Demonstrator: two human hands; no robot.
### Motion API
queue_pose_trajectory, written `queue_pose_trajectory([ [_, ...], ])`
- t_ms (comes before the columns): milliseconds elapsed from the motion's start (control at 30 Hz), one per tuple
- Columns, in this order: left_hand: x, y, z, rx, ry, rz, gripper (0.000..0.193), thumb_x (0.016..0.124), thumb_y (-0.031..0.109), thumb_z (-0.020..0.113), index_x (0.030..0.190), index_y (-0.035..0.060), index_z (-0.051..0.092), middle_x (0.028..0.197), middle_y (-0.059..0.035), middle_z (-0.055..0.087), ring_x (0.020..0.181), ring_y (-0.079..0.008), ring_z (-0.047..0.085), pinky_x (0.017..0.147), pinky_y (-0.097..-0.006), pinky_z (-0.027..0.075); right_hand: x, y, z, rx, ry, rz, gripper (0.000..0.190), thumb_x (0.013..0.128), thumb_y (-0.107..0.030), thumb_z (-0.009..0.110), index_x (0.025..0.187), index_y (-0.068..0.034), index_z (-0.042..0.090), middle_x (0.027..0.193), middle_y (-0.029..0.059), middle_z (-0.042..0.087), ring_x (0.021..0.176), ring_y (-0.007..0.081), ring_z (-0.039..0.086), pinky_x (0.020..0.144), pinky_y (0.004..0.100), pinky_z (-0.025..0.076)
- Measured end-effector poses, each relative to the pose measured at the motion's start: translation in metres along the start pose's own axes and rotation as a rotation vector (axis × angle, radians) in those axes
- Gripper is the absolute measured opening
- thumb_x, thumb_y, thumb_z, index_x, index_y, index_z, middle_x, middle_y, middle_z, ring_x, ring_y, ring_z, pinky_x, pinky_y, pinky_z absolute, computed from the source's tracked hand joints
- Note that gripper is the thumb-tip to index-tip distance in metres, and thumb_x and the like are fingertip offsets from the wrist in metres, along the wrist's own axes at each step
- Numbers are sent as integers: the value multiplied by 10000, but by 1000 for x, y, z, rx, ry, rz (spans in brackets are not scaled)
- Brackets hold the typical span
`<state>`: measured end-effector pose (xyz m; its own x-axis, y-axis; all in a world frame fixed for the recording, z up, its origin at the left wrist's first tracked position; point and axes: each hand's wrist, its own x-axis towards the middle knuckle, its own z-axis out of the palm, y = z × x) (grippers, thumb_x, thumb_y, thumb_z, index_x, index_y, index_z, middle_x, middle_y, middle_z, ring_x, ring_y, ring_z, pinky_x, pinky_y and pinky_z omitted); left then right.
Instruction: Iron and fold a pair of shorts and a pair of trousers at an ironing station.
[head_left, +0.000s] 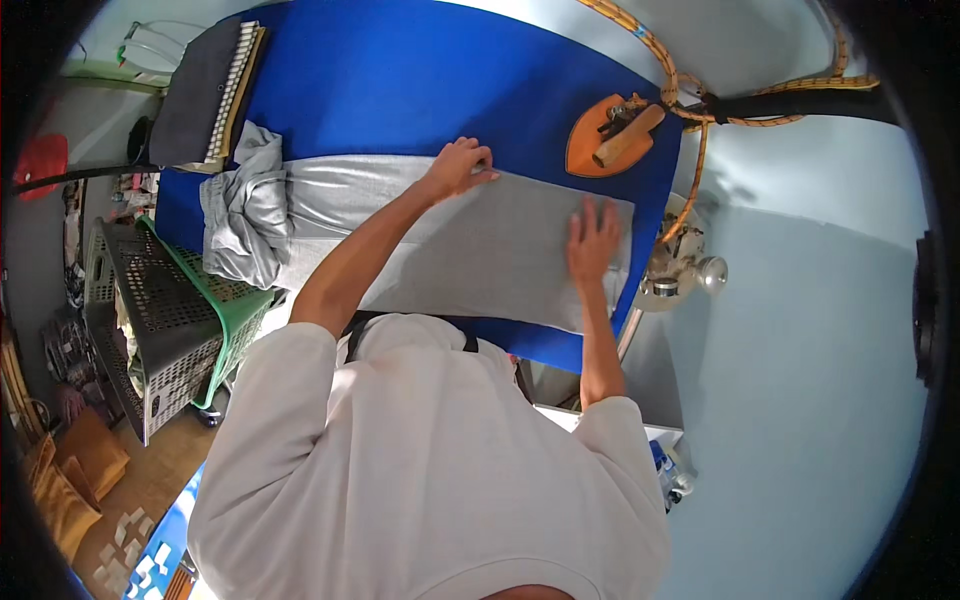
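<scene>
Grey trousers (480, 255) lie across a blue-covered ironing table (360, 75) in front of me. One leg is spread flat towards the right, while the part with the gathered elastic waistband (217, 232) is bunched up at the left. At the far edge of the leg, my left hand (459, 169) has its fingers curled over the cloth, the thumb lying on it. My right hand (594, 244), somewhat blurred, rests palm down near the hem with fingers apart. An iron (626, 139) with a wooden handle and an orange base stands beyond it at the far right.
Orange braided hoses (660, 56) run from the iron past a dark bar (810, 105). Folded dark cloth and a spiral-bound stack (202, 97) sit at the far left corner. Perforated plastic baskets (172, 315) stand left of the table. Metal fittings (679, 262) adjoin its right edge.
</scene>
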<state>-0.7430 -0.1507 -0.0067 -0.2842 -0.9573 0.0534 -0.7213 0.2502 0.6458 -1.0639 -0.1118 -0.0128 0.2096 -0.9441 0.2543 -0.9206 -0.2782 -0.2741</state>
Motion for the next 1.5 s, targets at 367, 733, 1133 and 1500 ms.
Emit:
queue_pose_trajectory([
  [367,-46,-26,-36,288,124,10,182,930,304,585,989,132,573,1014,-63,515,1026,-265,499,858,-419,381,-5,16,-17,-219,-8,14,524,972,-445,484,1460,-262,437,1533,200,323,1418,376,291,1118,567,237],
  [733,-86,-77,-92,364,575,-443,487,809,360,744,1202,141,556,1199,-143,515,1078,-350,562,862,-469,497,7,26,-13,-123,-36,67,548,971,-524,457,1415,-204,462,1523,193,320,1400,382,306,1107,596,240],
  [1133,-211,-117,-191,350,670,-792,547,850,157,602,1358,190,400,1121,-230,526,866,-446,632,707,-537,535,53,-241,65,561,-186,-657,336,951,-114,533,1280,-50,561,1346,185,537,1270,347,485,1049,459,382],
  [1500,-398,-107,-102,204,1174,-1235,691,842,148,607,1394,-121,291,1202,-372,526,1067,-488,552,927,-481,444,77,-336,101,466,-176,-786,384,972,-165,513,1343,-69,529,1426,124,493,1336,306,439,1108,476,323],
])
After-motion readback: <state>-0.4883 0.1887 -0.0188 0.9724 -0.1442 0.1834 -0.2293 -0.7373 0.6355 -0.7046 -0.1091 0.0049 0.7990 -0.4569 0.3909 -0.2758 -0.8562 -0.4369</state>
